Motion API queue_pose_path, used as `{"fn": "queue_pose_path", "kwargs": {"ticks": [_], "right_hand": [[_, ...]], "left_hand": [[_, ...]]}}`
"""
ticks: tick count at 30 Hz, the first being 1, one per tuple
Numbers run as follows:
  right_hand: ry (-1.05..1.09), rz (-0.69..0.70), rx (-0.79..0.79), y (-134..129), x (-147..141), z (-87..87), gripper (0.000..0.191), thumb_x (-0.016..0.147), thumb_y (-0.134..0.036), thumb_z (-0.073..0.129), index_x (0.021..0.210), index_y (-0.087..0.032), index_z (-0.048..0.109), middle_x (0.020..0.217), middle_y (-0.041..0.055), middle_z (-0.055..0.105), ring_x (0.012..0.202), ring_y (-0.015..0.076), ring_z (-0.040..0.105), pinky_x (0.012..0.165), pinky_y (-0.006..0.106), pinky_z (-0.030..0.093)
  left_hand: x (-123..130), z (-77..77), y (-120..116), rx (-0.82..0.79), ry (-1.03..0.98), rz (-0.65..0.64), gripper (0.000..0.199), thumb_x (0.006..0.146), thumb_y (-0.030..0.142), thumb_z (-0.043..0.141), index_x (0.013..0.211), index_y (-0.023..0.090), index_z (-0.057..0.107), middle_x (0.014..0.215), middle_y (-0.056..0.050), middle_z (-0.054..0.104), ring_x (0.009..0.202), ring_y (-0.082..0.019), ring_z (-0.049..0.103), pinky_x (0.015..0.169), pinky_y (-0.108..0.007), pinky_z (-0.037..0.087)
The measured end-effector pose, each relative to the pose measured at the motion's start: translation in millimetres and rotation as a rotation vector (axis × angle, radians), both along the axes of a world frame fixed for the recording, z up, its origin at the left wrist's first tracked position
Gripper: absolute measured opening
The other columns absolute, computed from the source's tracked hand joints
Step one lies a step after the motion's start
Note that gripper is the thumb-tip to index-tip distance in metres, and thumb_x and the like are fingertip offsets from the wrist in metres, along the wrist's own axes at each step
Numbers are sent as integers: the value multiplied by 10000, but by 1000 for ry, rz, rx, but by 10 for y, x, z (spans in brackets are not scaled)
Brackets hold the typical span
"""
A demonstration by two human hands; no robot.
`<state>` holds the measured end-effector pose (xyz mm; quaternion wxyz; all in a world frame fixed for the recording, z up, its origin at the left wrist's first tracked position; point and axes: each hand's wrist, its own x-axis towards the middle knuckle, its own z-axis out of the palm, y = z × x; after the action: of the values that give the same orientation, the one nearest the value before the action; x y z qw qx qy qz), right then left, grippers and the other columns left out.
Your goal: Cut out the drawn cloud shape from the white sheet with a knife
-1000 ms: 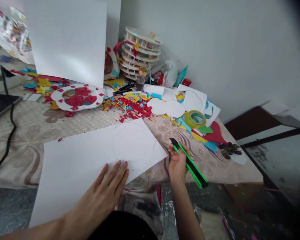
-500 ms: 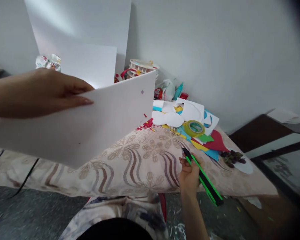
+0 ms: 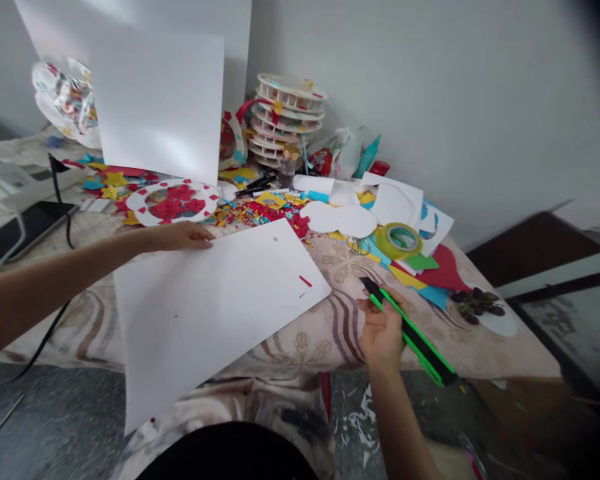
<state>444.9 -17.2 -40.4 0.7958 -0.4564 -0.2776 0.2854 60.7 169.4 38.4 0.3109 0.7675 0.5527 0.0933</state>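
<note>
A large white board (image 3: 215,300) lies at the table's front, its near left corner hanging over the edge above the lap. My left hand (image 3: 187,236) is closed on the board's far edge. Small red scraps rest on its right part. To the right, my right hand (image 3: 384,327) grips a green and black utility knife (image 3: 415,340), its dark tip pointing to the upper left, just past the board's right corner. Whether a blade is out cannot be made out.
Behind the board are colored scraps (image 3: 260,212), a decorated white ring (image 3: 173,202) and stacked white rings (image 3: 287,120). Yellow tape (image 3: 399,241), white cutouts (image 3: 340,220) and grapes (image 3: 477,305) are at right. A phone (image 3: 27,227) and cables lie left.
The white board has come down from a raised, tilted position onto the table, with my left hand still on its edge. The view has shifted, showing more of the table. The knife stays in my right hand.
</note>
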Motion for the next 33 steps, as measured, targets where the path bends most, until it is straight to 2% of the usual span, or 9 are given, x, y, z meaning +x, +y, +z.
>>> {"fn": "queue_pose_path", "kwargs": {"ticks": [4, 8, 14, 16, 18, 20, 23, 29, 33], "right_hand": [[6, 147, -28, 138, -135, 53, 236, 742, -261, 646, 972, -210, 658, 798, -10, 703, 649, 135, 640, 690, 297, 520], [99, 317, -61, 245, -305, 129, 222, 722, -256, 666, 943, -230, 660, 825, -5, 712, 724, 156, 675, 719, 322, 556], [217, 779, -267, 429, -488, 64, 233, 690, -299, 690, 897, -193, 672, 725, 15, 704, 683, 191, 686, 813, 485, 591], [163, 769, -305, 610, -433, 16, 236, 658, -263, 708, 869, -161, 678, 724, 35, 704, 685, 201, 687, 790, 477, 597], [99, 572, -222, 851, -307, 8, 230, 645, -225, 706, 861, -159, 663, 765, 40, 717, 695, 185, 683, 745, 396, 598], [95, 432, -147, 1093, -151, 49, 176, 692, -219, 654, 866, -201, 630, 748, -24, 696, 679, 117, 650, 747, 288, 579], [88, 346, -90, 1322, 8, 153, 125, 731, -222, 613, 856, -212, 603, 709, -39, 668, 684, 105, 644, 793, 287, 573], [18, 582, -144, 1320, -140, 165, 235, 670, -239, 660, 901, -199, 637, 776, 7, 707, 681, 142, 658, 663, 295, 582], [-35, 697, -200, 1323, -285, 80, 250, 667, -231, 650, 915, -207, 637, 734, -6, 709, 620, 141, 633, 597, 285, 557]], "left_hand": [[93, -160, -51, 193, 53, -147, 445, 921, 503, 575, 1097, 104, 664, 1111, -91, 703, 1053, -215, 640, 1005, -423, 469], [306, -312, -366, 360, 23, -268, 490, 982, 493, 431, 1213, 111, 633, 1307, -120, 626, 1238, -264, 553, 1122, -440, 382], [451, -712, -689, 446, -58, -336, 488, 1015, 449, 330, 1314, 158, 583, 1483, -139, 495, 1387, -267, 453, 1210, -505, 262], [410, -822, -703, 457, -86, -317, 515, 1027, 424, 278, 1378, 139, 525, 1519, -150, 446, 1415, -258, 417, 1220, -501, 240], [359, -880, -698, 456, -112, -300, 531, 1032, 410, 243, 1413, 133, 487, 1528, -145, 434, 1415, -243, 420, 1213, -470, 273], [315, -882, -690, 448, -130, -280, 526, 1033, 399, 240, 1429, 140, 469, 1526, -130, 441, 1403, -234, 438, 1199, -442, 311], [274, -804, -670, 435, -148, -240, 514, 1027, 388, 266, 1421, 136, 478, 1503, -119, 474, 1374, -229, 475, 1179, -411, 351], [181, -613, -573, 434, -167, -68, 503, 1009, 404, 298, 1352, 121, 534, 1434, -133, 547, 1338, -256, 511, 1163, -426, 363], [129, -602, -544, 428, -168, 3, 471, 995, 402, 334, 1305, 137, 569, 1377, -121, 598, 1288, -254, 556, 1130, -407, 401]]}}
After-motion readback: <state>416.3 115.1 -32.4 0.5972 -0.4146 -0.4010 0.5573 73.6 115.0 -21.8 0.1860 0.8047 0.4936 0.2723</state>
